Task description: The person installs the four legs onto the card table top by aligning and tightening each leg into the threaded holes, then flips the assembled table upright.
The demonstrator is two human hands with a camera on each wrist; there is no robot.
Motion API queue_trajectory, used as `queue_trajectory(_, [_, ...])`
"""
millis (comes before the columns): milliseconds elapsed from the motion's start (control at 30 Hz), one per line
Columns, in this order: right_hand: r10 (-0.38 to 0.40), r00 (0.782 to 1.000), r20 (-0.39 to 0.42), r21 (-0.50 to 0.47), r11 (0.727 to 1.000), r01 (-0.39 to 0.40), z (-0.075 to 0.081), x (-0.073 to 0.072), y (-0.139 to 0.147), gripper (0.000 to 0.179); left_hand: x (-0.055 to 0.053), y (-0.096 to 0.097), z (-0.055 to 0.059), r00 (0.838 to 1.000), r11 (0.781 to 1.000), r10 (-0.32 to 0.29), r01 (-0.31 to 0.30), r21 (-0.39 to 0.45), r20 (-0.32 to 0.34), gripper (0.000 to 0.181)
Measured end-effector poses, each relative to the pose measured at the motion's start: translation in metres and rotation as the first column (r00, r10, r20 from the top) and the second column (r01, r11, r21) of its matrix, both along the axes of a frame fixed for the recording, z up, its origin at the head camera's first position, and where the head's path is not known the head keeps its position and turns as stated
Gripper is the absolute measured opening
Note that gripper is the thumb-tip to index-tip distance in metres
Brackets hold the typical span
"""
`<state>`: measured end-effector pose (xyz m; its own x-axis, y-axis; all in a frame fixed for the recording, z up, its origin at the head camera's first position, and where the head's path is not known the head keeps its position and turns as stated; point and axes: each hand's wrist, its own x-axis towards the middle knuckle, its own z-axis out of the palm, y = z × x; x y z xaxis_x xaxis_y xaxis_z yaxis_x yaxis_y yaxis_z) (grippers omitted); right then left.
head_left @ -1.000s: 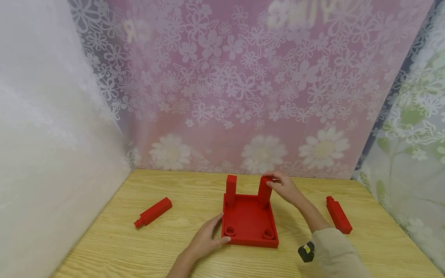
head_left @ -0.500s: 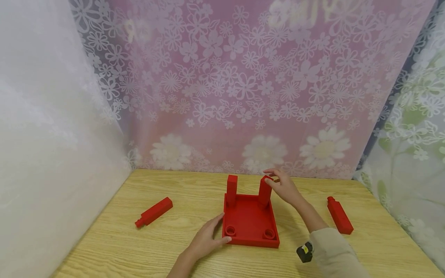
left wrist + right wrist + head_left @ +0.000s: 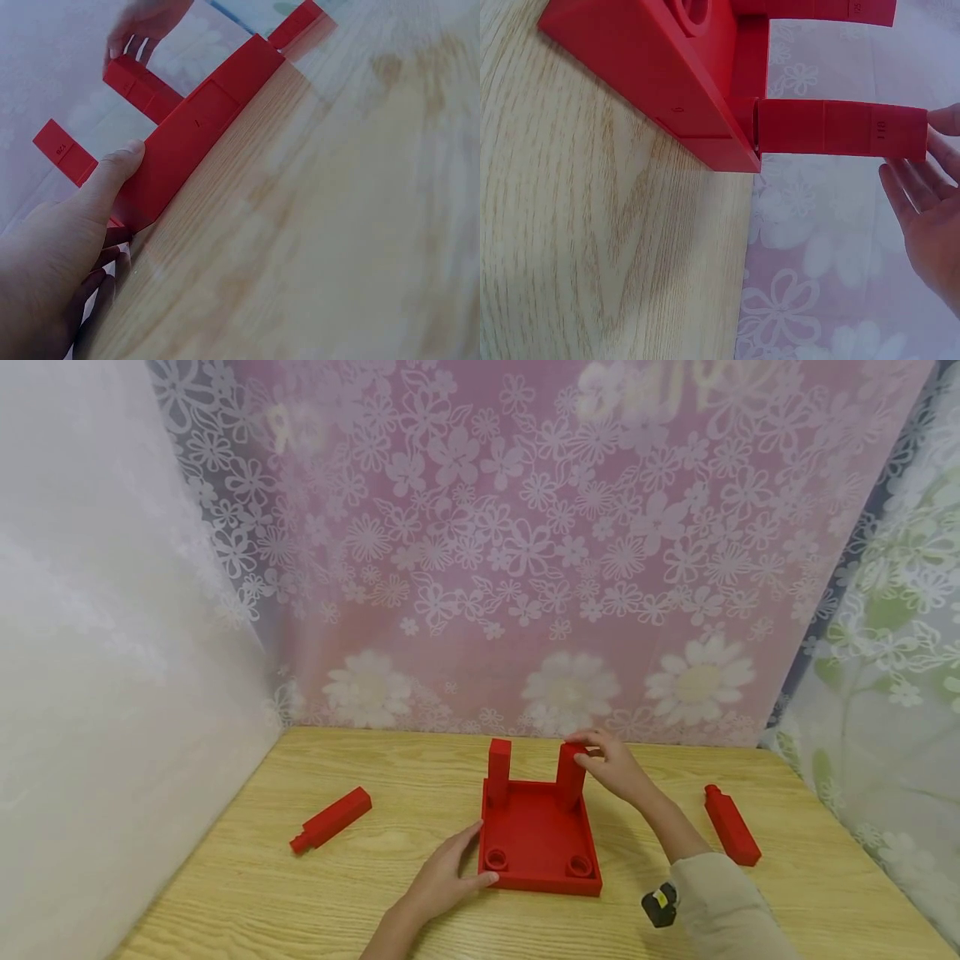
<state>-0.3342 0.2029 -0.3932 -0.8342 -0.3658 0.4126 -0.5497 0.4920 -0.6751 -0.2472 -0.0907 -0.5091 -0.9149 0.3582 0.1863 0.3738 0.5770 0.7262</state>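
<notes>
- One red leg is pinched near its top by the right hand, in the far right corner of the red tray.
- The thumb has just been shifted lower and the leg's faces look slightly turned; a twist in place seems under way.
- Its long axis is set roughly upright, plain end up.
- The tray's near left corner is gripped by the left hand.
- Further out, a left loose leg and a right loose leg are laid.
</notes>
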Motion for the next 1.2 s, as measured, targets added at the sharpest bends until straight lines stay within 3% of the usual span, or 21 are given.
queue_trajectory(433, [-0.142,0.986,-0.086,0.120,0.981,0.152,0.001,-0.001,-0.006,0.029,0.000,0.000,0.001,1.000,1.000,0.001,-0.001,-0.007,-0.007,0.085])
queue_trajectory(567, [-0.100,0.992,-0.082,0.105,0.989,0.108,0.003,0.001,-0.006,0.026,0.000,0.001,0.001,1.000,1.000,-0.001,0.000,-0.008,-0.009,0.085])
queue_trajectory(667, [0.007,0.998,-0.070,0.062,0.998,-0.002,0.006,0.004,-0.003,0.024,0.000,0.001,0.001,1.000,1.000,-0.003,0.003,-0.005,-0.007,0.085])
queue_trajectory(800, [0.101,0.995,-0.015,0.022,0.995,-0.101,0.021,0.018,-0.007,0.029,0.000,0.000,-0.001,1.000,1.000,-0.003,0.003,-0.005,-0.006,0.085])
queue_trajectory(933, [0.085,0.996,0.019,0.017,0.996,-0.085,0.030,0.028,-0.011,0.029,-0.001,0.000,-0.002,1.000,1.000,-0.003,0.003,-0.008,-0.007,0.085])
queue_trajectory(1200, [0.011,1.000,-0.017,0.080,0.997,-0.009,0.004,0.004,-0.002,0.024,-0.002,0.000,-0.002,1.000,1.000,-0.006,0.006,-0.004,-0.011,0.086])
